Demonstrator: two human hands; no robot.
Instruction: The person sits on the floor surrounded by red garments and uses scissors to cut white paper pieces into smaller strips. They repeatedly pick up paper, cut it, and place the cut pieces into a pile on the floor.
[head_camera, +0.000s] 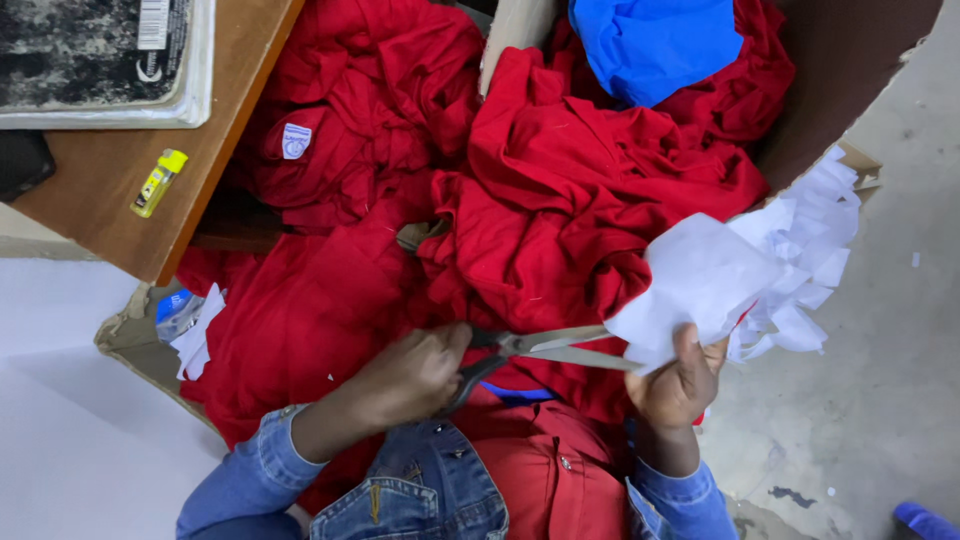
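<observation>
Two hands are busy at the bottom of your view: your left hand (415, 375), at about 7 o'clock, is clenched around the dark handles of a pair of scissors (535, 350), and your right hand (680, 385), at about 5 o'clock, pinches the lower edge of a white sheet (700, 280) between thumb and fingers. The scissors lie nearly level, blades pointing toward 3 o'clock, slightly parted, with their tips touching the sheet's near edge just beside your right thumb. Behind the sheet, toward 3 o'clock, a ragged bunch of white cut scraps (810, 250) fans out — whether your right hand grips those too, you cannot tell from here. Both wrists come out of blue denim sleeves (250, 480). Under and beyond your hands, a heap of red garments (560, 190) fills a brown cardboard box (850, 70), one piece at 10 o'clock showing a small pale label (296, 141). A blue cloth (655, 40) sits on the heap at 12 o'clock. At 9 to 10 o'clock a wooden tabletop (110, 190) juts in, carrying a small yellow tool (158, 182) — it looks like a utility knife. Grey concrete floor (890, 360) lies off to 4 o'clock.
</observation>
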